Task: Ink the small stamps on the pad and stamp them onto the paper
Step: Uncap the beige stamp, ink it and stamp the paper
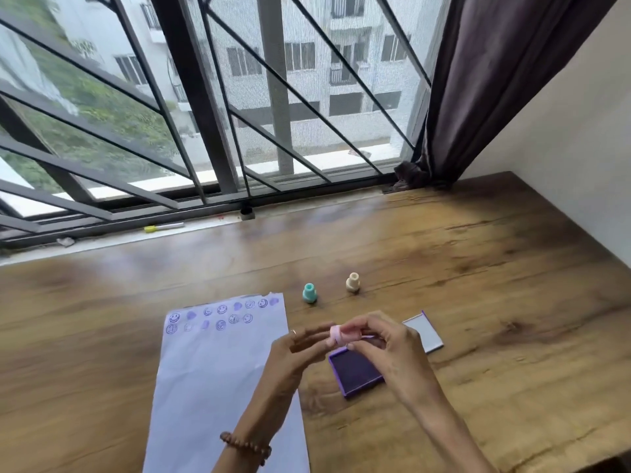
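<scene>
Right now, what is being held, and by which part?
A pink stamp, lifted above the ink pad: right hand fingertips at one end, left hand fingertips at the other.

one view only, head-worn wide-angle camera, looking forward and down over a wooden table (478, 268). tilt is moderate: the window grille (205, 114) and the buildings outside fill the top half, the tabletop fills the bottom half. straight lines bow toward the edges from lens distortion. left hand (297, 349) and right hand (386, 346) sit low centre, close to the lens, with forearms entering from the bottom edge. paper (218, 377) lies lower left and runs out of frame at the bottom. curtain (495, 80) and wall close the right side. no second view to share scene with.
</scene>
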Demonstrator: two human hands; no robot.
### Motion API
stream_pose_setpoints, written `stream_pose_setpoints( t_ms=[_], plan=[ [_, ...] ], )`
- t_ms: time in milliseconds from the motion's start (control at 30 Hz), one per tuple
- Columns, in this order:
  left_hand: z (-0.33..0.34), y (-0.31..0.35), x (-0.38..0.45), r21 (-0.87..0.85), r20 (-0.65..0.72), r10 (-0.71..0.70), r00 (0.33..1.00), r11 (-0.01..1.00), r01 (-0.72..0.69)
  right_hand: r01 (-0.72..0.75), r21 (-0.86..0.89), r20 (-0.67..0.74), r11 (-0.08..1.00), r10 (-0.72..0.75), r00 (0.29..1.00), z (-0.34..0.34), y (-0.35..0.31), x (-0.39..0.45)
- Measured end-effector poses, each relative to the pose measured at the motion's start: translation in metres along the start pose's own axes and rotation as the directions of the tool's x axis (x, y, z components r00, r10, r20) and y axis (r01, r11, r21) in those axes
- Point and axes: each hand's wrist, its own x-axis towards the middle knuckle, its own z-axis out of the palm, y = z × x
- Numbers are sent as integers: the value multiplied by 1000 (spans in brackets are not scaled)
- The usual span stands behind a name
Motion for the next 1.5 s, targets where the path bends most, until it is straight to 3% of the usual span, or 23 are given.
stream_pose_setpoints(
  t_ms=[167, 400, 500, 667, 833, 900, 967, 1067, 1333, 1500],
  plan=[
    [3, 3, 3, -18, 2, 42, 999, 999, -42, -44, -44, 43, 998, 46, 998, -8, 0, 7],
    [14, 0, 18, -135, 8, 36, 999, 990, -35, -258, 345, 88, 903, 242, 966, -1, 12, 16],
    [22, -8, 26, -161, 5, 34, 999, 986, -33, -304, 405, 76, 862, 300, 951, 0, 31, 15],
    [38, -17, 50, 27, 58, 67, 996, 997, -69, -303, 293, -53, 907, 332, 942, -11, 56, 22],
    [55, -20, 83, 261, 200, 51, 979, 960, -103, -308, -107, -248, 945, 274, 929, -33, 81, 51],
    [62, -23, 100, 368, 192, 5, 981, 927, -76, -314, -200, -291, 928, 250, 924, -40, 89, 66],
    [70, -24, 113, 369, 214, -71, 974, 929, -13, -307, -267, -315, 913, 218, 924, -45, 96, 80],
    [83, -19, 129, 428, 241, -148, 959, 903, 32, -303, -288, -341, 908, 198, 919, -51, 107, 101],
    [94, -19, 148, 603, 235, -183, 954, 798, 5, -376, -287, -395, 881, 248, 884, -47, 128, 113],
    [76, -20, 117, 430, 100, -156, 983, 897, 99, -359, -295, -529, 885, 161, 833, -39, 109, 83]
  ],
)
